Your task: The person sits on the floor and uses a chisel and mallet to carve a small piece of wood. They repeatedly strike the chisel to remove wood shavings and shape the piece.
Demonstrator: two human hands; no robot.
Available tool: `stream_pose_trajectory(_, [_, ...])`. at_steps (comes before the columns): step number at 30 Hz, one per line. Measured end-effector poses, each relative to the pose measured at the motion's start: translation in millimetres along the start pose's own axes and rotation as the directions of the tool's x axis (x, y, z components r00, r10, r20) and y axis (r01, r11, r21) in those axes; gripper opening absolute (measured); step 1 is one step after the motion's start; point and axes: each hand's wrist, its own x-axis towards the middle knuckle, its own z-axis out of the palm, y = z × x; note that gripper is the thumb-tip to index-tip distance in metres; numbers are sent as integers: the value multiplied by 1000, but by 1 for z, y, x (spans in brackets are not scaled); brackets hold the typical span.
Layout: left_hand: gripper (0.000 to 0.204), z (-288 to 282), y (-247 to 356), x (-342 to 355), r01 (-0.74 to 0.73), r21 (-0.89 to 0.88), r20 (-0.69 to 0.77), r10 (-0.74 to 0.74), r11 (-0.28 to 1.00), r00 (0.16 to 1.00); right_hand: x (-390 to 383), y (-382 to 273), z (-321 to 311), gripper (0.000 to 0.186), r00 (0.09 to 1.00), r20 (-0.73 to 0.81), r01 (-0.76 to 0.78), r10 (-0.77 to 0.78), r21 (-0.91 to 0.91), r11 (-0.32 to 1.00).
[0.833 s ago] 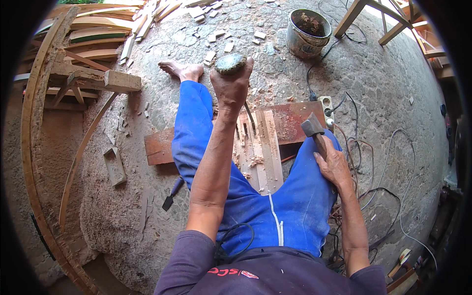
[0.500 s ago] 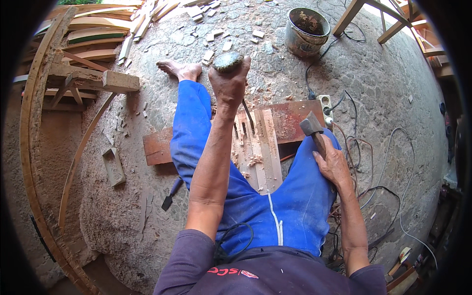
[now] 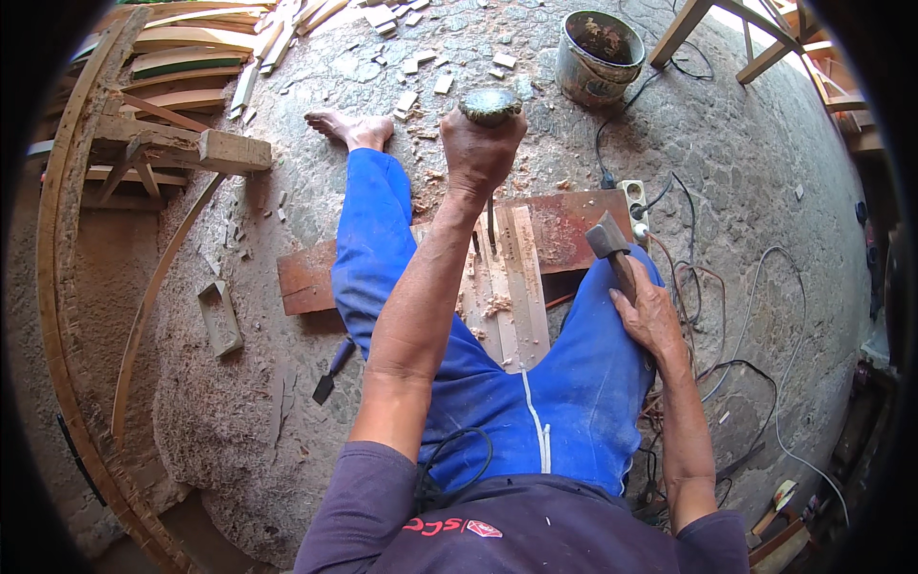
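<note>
My left hand [image 3: 481, 158] is closed around a chisel [image 3: 490, 107], whose broad, battered, round end sticks out above the fist. Its thin dark shank runs down to the pale wooden pieces [image 3: 528, 287] lying side by side between my legs. Dark slots are cut in these pieces, and curled shavings lie on them; my forearm hides part of the slots. Against my right thigh rests a hammer [image 3: 606, 237] with a blocky metal head, its wooden handle gripped in my right hand [image 3: 652, 311]. The head points up and away from the wood.
A reddish-brown plank [image 3: 308, 282] lies crosswise under the pieces. Left of my leg are a second chisel [image 3: 334, 371] and a small open box [image 3: 221, 319]. A bucket [image 3: 600, 59] stands ahead; a power strip [image 3: 633, 204] with cords lies right. Curved timber [image 3: 62, 287] borders the left.
My left hand has shifted to the right with the chisel, which now stands more upright over the slotted wood. My right hand and the hammer stay almost in place.
</note>
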Motion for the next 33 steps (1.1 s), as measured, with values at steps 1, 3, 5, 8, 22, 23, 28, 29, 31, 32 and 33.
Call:
stream_pose_trajectory(1, [8,0,1,-1,-5,-17,6,5,1000,1000,0,3,-2,58,1000,-4,9,-9,17,1000])
stream_pose_trajectory(3, [8,-8,2,-5,52,-80,-16,-54,995,998,1,2,-5,60,1000,-1,28,-28,66,997])
stream_pose_trajectory(5, [9,-8,0,-9,47,-89,-44,-51,995,998,5,-5,-12,61,999,12,45,-47,129,991])
stream_pose_trajectory(8, [11,-9,3,-12,-30,-32,-82,27,999,996,16,-28,-19,62,967,-103,244,-233,113,963])
stream_pose_trajectory(22, [14,-13,16,-33,-85,-86,-173,69,993,983,39,-212,-92,66,669,-289,634,-684,-258,729])
stream_pose_trajectory(23, [15,-9,16,-32,-78,-129,-173,55,989,983,44,-202,-83,69,778,-119,525,-617,-416,742])
stream_pose_trajectory(28, [23,-8,12,-33,-269,30,-183,270,963,945,50,-179,-65,57,791,-17,583,-611,-279,763])
stream_pose_trajectory(29, [22,-8,9,-32,-237,-8,-186,232,971,955,47,-181,-68,58,791,-42,587,-611,-227,777])
stream_pose_trajectory(31, [19,-18,-4,-18,-148,-44,-173,139,988,975,42,-201,-81,62,780,-90,611,-619,-107,784])
stream_pose_trajectory(32, [10,-28,-27,-20,160,-109,-24,-164,981,986,40,-216,-93,59,682,-227,695,-695,-95,713])
stream_pose_trajectory(33, [7,-25,-19,-20,66,-120,-77,-75,991,994,38,-229,-109,56,579,-353,758,-735,-97,645])
